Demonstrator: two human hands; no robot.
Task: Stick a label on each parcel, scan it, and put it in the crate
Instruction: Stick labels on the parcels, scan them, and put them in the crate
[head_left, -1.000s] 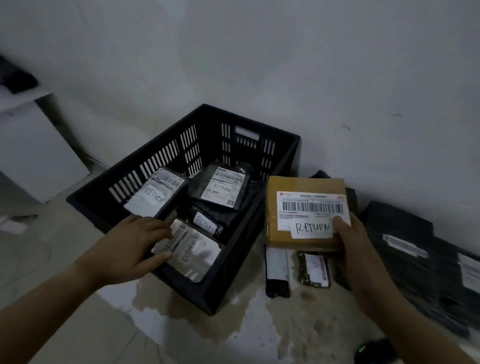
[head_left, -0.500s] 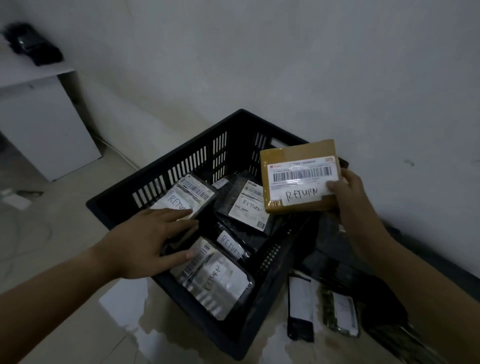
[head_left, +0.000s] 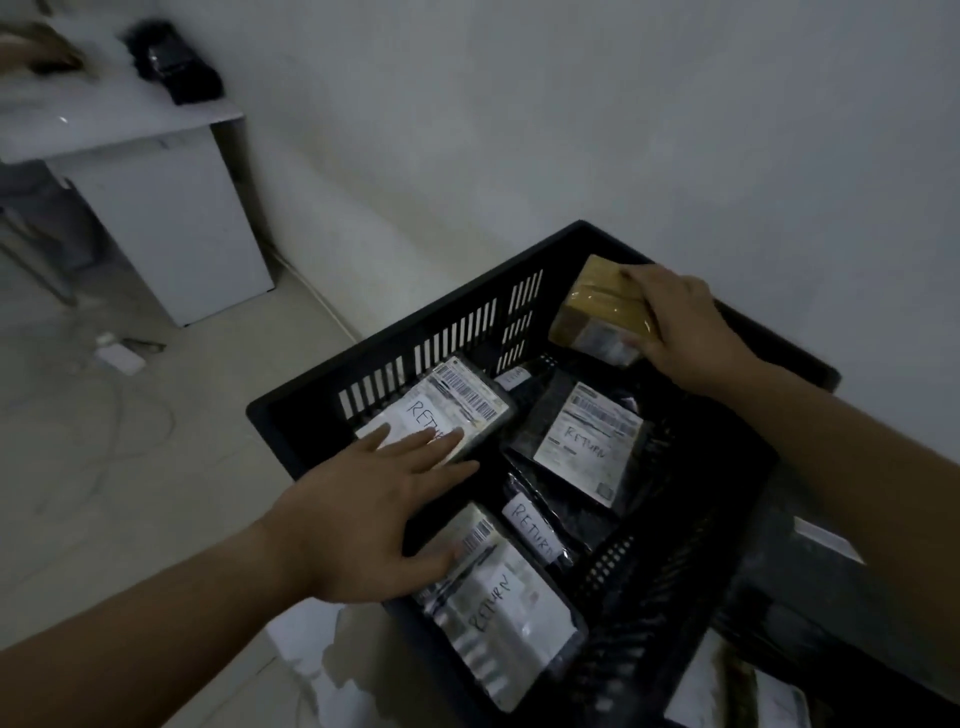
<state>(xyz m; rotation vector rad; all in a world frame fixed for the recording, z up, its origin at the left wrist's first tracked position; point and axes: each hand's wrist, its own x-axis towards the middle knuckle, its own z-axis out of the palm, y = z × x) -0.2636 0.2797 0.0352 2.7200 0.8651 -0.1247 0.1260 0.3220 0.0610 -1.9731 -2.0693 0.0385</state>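
Note:
A black slotted crate (head_left: 415, 353) stands on the floor against the wall, holding several parcels with white labels marked RETURN. My right hand (head_left: 685, 325) grips a brown cardboard box (head_left: 597, 306) and holds it tilted, label down, inside the crate's far corner. My left hand (head_left: 363, 512) lies flat with fingers spread over a silver parcel (head_left: 467, 405) at the crate's left side, and its thumb touches another silver parcel (head_left: 498, 608) near the front. A black parcel (head_left: 587, 441) with a white label lies in the middle.
More dark parcels (head_left: 810, 587) lie on the floor to the right of the crate. A white desk (head_left: 156, 208) with a black device (head_left: 176, 73) on top stands at the far left. A cable and a white adapter (head_left: 117, 356) lie on the floor beside it.
My right hand has carried the brown box from beside the crate up and into its far corner, turning the label downward. My left hand has stayed on the silver parcels. The camera has turned left.

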